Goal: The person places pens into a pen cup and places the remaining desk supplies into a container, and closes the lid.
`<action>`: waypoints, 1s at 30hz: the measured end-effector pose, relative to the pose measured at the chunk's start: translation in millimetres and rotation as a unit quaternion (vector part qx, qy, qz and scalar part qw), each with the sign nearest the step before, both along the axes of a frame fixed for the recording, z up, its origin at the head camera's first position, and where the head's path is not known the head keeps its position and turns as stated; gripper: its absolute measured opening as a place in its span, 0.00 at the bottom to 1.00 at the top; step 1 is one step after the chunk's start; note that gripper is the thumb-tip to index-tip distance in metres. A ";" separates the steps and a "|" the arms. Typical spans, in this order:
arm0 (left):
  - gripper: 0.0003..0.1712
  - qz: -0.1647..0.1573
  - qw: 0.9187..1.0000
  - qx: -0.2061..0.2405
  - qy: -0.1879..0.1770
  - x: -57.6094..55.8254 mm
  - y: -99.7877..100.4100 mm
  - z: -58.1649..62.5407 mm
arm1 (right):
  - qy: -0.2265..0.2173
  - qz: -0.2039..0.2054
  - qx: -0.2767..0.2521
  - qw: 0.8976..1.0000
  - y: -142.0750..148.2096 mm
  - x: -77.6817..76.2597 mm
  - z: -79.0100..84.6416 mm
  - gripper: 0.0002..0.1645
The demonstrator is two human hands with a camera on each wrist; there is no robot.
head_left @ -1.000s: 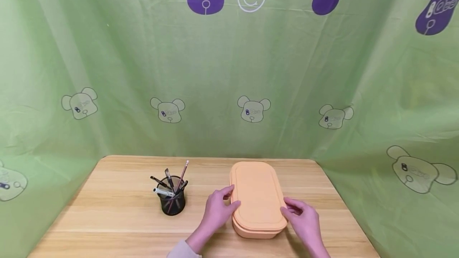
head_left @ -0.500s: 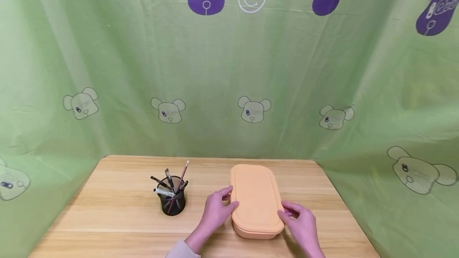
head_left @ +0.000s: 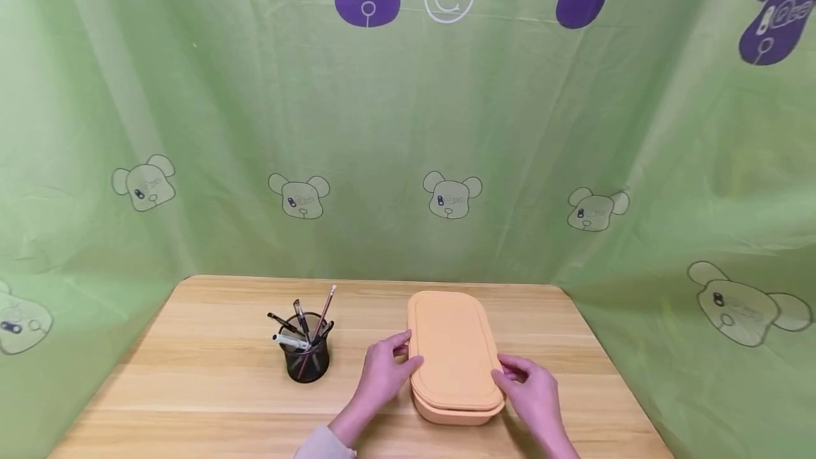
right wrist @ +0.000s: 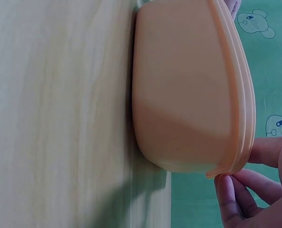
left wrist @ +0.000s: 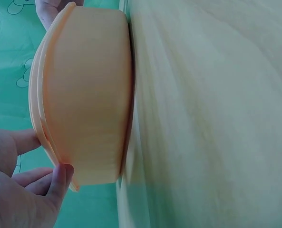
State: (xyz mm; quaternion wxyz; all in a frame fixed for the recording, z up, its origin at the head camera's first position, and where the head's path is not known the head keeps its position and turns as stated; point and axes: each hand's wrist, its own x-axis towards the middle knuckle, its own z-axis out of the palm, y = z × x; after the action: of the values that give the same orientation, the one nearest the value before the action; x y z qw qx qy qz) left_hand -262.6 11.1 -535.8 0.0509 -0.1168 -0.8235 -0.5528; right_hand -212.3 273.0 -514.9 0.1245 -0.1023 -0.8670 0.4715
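Note:
A peach food container (head_left: 455, 417) stands on the table, its matching lid (head_left: 452, 349) lying over its top. At the near end a narrow gap shows between lid and container. My left hand (head_left: 385, 370) pinches the lid's left edge, thumb on top and fingers at the rim. On the opposite side, my right hand (head_left: 533, 389) pinches the lid's right edge in the same way. Both wrist views show the container's smooth side wall (left wrist: 88, 95) resting on the table and the stepped lid rim (right wrist: 245, 102) at the fingertips. The inside of the container is hidden.
A black mesh pen holder (head_left: 307, 363) with several pens and a pencil stands left of the container. The wooden table (head_left: 210, 374) has a rounded back edge. A green patterned curtain (head_left: 376, 119) hangs behind and along both sides.
The lid has shifted slightly left and towards me over the container. My right hand has moved left with it; my left hand has barely moved. The pen holder stays put.

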 end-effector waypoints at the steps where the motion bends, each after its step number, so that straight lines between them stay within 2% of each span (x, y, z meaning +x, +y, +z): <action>1: 0.33 0.000 1.000 0.001 -0.002 -0.1 -0.3 -0.7 | 0.000 0.001 0.000 1.000 -0.3 -0.3 0.0 0.23; 19: 0.33 -0.011 1.000 0.010 -0.007 7.6 1.3 -2.6 | -0.016 0.005 -0.010 1.000 5.6 9.8 -4.2 0.23; 30: 0.33 -0.016 0.999 0.028 -0.015 5.3 -1.9 -6.4 | -0.007 0.001 -0.024 1.000 3.8 7.8 -6.7 0.23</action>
State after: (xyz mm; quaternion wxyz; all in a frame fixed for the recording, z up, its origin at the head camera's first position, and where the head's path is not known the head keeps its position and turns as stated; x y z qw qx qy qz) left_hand -257.3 9.2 -542.2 0.0330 -0.1208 -0.8064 -0.5780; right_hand -204.5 276.8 -521.6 0.1160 -0.1078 -0.8563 0.4917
